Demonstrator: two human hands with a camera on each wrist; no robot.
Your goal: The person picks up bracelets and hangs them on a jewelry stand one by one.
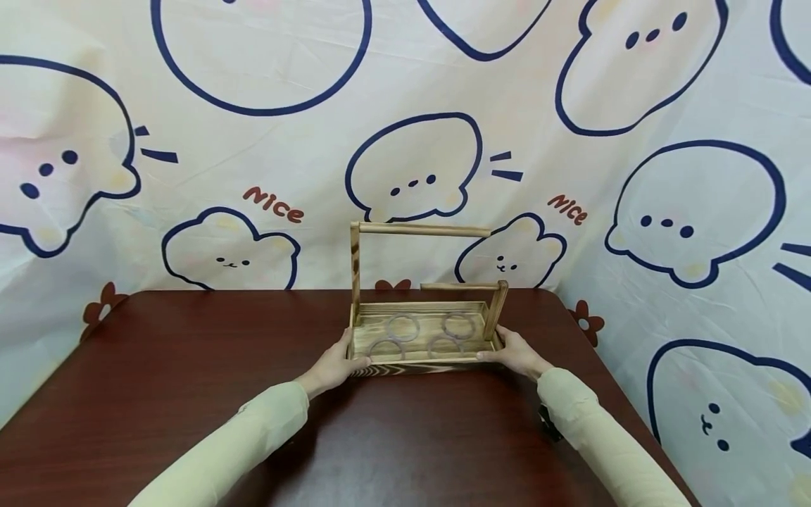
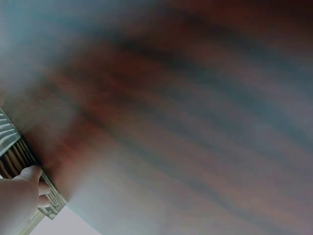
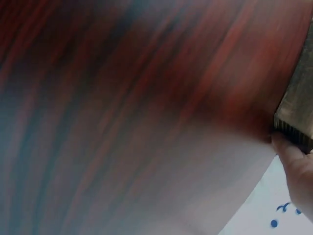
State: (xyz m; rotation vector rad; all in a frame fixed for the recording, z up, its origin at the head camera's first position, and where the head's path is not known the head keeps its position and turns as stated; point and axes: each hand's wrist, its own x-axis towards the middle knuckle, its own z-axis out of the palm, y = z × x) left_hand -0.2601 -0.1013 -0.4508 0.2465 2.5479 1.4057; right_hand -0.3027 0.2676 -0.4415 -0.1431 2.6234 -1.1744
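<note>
A dark red table (image 1: 190, 394) bears a wooden tray (image 1: 419, 362) at 12 o'clock from the person. The left hand (image 1: 332, 366) grips its 9 o'clock end, the right hand (image 1: 516, 352) its 3 o'clock end, fingers curled around the edges. 4 rings (image 1: 403, 326) mark its floor.

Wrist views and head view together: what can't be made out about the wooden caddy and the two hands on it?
- Left wrist view: the dark red-brown table is a motion-blurred smear; only a corner of the light wooden handled tray shows, cut off by the left edge.
- Right wrist view: equally blurred; the right hand is cut off by the frame edge.
- Head view: the left hand and its fingers are too small to judge their grip; the four grey rings are too small to identify.
</note>
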